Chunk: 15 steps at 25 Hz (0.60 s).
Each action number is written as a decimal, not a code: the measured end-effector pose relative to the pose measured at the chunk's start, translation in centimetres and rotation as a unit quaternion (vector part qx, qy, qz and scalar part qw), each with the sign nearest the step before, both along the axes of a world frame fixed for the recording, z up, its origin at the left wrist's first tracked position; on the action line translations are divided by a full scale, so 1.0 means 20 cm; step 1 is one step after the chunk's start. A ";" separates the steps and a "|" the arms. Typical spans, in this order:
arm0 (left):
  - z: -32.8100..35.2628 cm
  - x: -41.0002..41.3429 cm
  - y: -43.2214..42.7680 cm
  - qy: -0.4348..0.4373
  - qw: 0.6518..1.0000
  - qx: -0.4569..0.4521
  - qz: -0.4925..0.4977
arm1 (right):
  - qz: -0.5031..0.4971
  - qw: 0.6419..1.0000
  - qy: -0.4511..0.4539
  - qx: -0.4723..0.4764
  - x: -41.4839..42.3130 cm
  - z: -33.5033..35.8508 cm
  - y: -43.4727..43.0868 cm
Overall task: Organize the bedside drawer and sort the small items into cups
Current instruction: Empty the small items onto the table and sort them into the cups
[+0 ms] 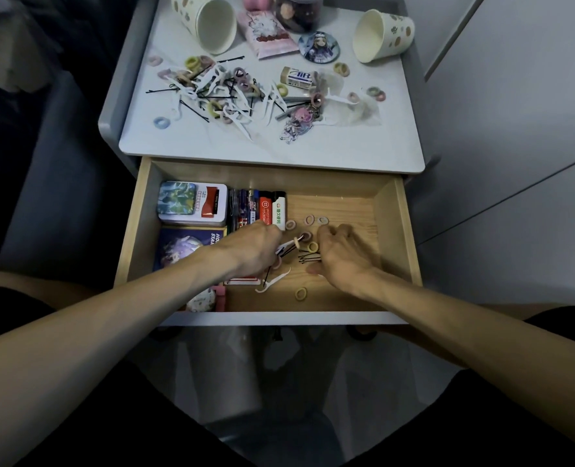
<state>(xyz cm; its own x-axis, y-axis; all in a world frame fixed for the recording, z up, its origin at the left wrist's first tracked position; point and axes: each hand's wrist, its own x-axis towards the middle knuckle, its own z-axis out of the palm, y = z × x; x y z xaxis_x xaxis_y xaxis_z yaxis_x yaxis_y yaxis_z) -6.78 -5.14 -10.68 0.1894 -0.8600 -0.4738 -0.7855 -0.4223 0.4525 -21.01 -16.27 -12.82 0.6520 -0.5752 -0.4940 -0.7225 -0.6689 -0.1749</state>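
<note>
Grey nightstand top (212,146): paper cup (208,21) on its side at 11, second cup (382,35) on its side at 1, jar (298,11) at 12, badge (319,47) and eraser (296,77) near centre, tangle of ties, pins, picks (215,92) at 9. Open drawer (397,237) below: tin (193,207) at 10, lighters (272,210) at 12, loose ties and picks (301,293) mid-floor.

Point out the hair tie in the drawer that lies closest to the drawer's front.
The yellow hair tie, lying alone nearest the front of the drawer; the other ties all sit farther back.
</note>
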 end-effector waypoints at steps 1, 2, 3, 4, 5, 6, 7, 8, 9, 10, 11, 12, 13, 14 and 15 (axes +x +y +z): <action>-0.01 0.00 0.00 0.004 1.000 -0.002 0.002 | 0.026 1.000 -0.013 0.003 -0.01 -0.01 -0.01; -0.01 0.00 0.00 0.007 1.000 -0.004 0.003 | 0.041 0.999 -0.028 0.009 -0.03 -0.01 -0.04; -0.01 0.00 0.00 0.009 1.000 -0.006 0.005 | 0.043 0.998 -0.044 0.022 -0.04 -0.02 -0.06; -0.01 0.00 -0.01 0.011 1.000 -0.006 0.006 | 0.039 0.997 -0.057 0.035 -0.05 -0.02 -0.08; -0.01 0.00 -0.01 0.013 1.000 -0.006 0.007 | 0.042 0.996 -0.063 0.041 -0.06 -0.01 -0.09; -0.01 0.00 -0.01 0.015 1.000 -0.005 0.009 | 0.056 0.996 -0.061 0.036 -0.06 -0.01 -0.10; -0.01 0.00 -0.01 0.016 1.000 -0.006 0.008 | 0.077 0.995 -0.055 0.025 -0.05 -0.01 -0.10; 0.00 -0.01 -0.01 0.019 1.000 -0.005 0.008 | 0.098 0.994 -0.052 0.019 -0.04 -0.01 -0.10; 0.00 -0.01 -0.01 0.022 1.000 -0.005 0.008 | 0.119 0.991 -0.051 0.018 -0.03 -0.02 -0.09; 0.00 0.00 -0.01 0.022 1.000 -0.004 0.008 | 0.144 0.988 -0.053 0.014 -0.02 -0.02 -0.08; 0.00 0.00 0.00 0.019 1.000 -0.003 0.007 | 0.173 0.983 -0.056 0.002 -0.01 -0.03 -0.07; 0.01 0.00 0.00 0.014 1.000 0.000 0.005 | 0.204 0.977 -0.060 -0.018 0.00 -0.03 -0.07; 0.01 0.00 0.00 0.008 1.000 0.004 0.002 | 0.232 0.970 -0.064 -0.037 -0.01 -0.03 -0.08; 0.02 -0.01 0.00 0.005 1.000 0.009 0.000 | 0.254 0.963 -0.071 -0.050 -0.01 -0.03 -0.08; 0.02 -0.01 0.01 0.005 1.000 0.013 -0.002 | 0.268 0.959 -0.077 -0.057 -0.02 -0.03 -0.08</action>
<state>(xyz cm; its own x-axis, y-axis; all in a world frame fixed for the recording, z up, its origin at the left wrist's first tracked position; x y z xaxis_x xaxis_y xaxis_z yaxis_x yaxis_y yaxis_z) -6.91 -5.01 -10.22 0.1808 -0.8481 -0.4980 -0.7833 -0.4303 0.4486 -21.37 -17.83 -13.37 0.9290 -0.1823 -0.3220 -0.2415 -0.9580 -0.1545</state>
